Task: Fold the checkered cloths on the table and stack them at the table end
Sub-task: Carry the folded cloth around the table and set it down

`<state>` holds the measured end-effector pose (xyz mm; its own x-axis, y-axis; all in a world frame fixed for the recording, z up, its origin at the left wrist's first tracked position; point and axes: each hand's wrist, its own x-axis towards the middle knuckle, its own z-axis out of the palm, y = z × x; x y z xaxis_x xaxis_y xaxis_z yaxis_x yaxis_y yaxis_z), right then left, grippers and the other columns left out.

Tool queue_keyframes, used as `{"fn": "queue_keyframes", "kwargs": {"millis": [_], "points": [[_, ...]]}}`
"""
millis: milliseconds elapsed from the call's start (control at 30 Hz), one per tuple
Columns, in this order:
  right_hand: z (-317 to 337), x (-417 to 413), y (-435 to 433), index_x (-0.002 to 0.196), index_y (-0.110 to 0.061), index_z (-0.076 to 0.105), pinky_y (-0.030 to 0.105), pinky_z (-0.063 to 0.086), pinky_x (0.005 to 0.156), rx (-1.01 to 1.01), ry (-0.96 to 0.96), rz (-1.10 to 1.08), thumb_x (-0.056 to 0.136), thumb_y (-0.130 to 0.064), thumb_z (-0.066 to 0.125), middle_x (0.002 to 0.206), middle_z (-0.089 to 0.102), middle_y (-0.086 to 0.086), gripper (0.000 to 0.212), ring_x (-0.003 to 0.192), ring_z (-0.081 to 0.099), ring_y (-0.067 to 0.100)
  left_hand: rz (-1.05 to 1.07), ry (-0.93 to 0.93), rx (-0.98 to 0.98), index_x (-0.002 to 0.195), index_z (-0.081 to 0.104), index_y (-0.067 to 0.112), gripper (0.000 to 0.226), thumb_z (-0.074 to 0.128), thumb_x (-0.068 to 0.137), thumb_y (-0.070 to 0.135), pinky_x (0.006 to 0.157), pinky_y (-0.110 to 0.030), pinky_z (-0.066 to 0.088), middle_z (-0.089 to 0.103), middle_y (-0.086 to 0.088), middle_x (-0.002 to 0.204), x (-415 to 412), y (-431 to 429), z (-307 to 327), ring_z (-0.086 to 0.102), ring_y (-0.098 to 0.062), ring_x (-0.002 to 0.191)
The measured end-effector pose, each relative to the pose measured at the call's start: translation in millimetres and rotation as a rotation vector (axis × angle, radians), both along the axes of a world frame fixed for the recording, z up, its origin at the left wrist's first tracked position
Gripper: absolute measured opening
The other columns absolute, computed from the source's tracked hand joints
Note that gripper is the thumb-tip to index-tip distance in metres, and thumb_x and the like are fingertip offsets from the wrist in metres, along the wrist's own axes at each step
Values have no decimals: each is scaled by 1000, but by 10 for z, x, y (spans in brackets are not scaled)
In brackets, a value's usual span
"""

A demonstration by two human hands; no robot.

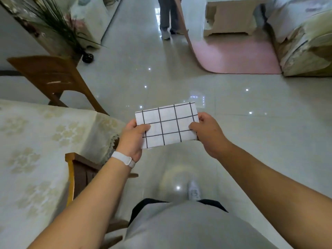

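A white cloth with a black grid pattern (168, 125), folded into a small flat rectangle, hangs in the air over the glossy floor in front of me. My left hand (132, 139) pinches its left edge, thumb on top. My right hand (206, 132) pinches its right edge the same way. The table (36, 141), covered with a cream floral cloth, lies to my left; the folded cloth is off to the right of its corner, not above it. No other checkered cloths show on the visible part of the table.
A wooden chair (79, 175) is tucked at the table's near side and another wooden chair (53, 79) stands at its far end. A person's legs (168, 18) are on the floor ahead. A pink rug (233, 56) and sofa (305, 47) sit far right.
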<state>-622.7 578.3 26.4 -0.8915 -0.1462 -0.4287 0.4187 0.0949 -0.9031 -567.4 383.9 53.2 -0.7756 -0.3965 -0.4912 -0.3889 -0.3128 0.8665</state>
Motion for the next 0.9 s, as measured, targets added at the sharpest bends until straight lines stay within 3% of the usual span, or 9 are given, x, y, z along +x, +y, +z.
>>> {"fn": "queue_keyframes", "kwargs": {"millis": [100,267,400,500,667,900], "points": [[68,-366,-121,94,-17,64,57,56,84,-9,11,42,73,-10,57,95,72,10,24,92,69,34,51,10,-1,95,64,15,27,50,89,-8,77,-47,58,72,-10,96,-229,-69,90,69,-29,89],[72,-823,-434,90,-17,63,49,56,79,-20,11,107,73,-10,58,89,71,6,19,82,66,27,109,22,-13,93,63,12,26,49,88,-10,52,-33,57,73,-6,80,-578,-357,74,71,-19,69],[-1,-1203,-787,91,-21,65,55,54,84,-4,-8,138,70,-14,59,93,71,8,23,86,68,30,150,12,21,95,64,15,27,52,88,-8,53,-30,56,75,-1,80,-879,-699,-27,72,-18,72],[-91,-1521,-1134,83,-25,66,60,53,83,34,-17,176,65,-18,60,93,70,11,20,83,66,32,180,-7,47,99,66,14,25,55,87,-5,61,-36,58,75,-8,91,-1156,-1066,-176,72,-25,82],[-164,-2175,-1848,82,-20,62,44,52,71,90,-8,168,73,-11,59,88,65,11,14,79,62,28,200,-7,75,107,66,7,27,61,82,-2,84,-56,54,70,-19,105,-1820,-1801,-399,67,-37,98],[-36,-3046,-2951,94,-8,60,43,46,70,122,-6,223,69,-17,60,91,61,16,26,77,59,27,260,-9,151,96,66,14,21,58,86,-3,84,-56,54,72,-12,97,-2623,-2899,-311,67,-35,98]]}}
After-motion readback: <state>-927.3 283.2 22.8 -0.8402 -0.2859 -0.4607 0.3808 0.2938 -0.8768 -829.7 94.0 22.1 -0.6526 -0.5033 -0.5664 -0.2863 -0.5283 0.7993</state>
